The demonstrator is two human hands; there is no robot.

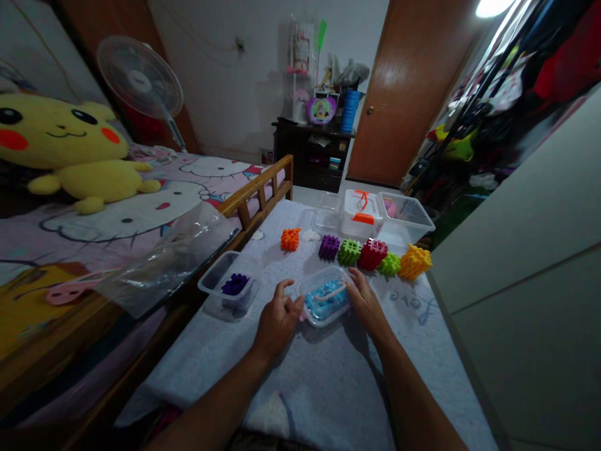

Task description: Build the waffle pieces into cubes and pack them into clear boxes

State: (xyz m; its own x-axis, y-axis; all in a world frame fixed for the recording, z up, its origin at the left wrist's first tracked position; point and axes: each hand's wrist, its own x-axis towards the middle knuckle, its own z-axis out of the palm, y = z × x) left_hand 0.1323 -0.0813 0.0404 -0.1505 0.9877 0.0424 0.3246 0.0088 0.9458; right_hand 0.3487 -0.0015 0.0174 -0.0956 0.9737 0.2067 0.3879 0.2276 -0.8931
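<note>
Clear lidded box [323,322], blue pieces [327,305] inside, pink handle [332,290] across the lid — sits between both hands, above the cloth-covered counter [323,388]; can't tell if its base touches. Right hand [365,299] has its fingers gripping the right end at the rim. Left hand [280,318] has its thumb at the left end by a pink clip [302,316], index finger raised away; can't tell if it pinches anything.

Probably light, thin plastic: walls flex a bit, smooth sides likely slippery, contents loose enough to rattle. Best hold looks like both short ends, under the rim; handle seems slim, clip probably the weak spot.

Just left of the left hand: clear tub [205,289] with purple pieces [235,284]. Beyond the box: orange block [290,239], then a row — purple, green, red, lime, yellow blocks [416,262]. Farther back, clear box with orange latch [364,218].
</note>
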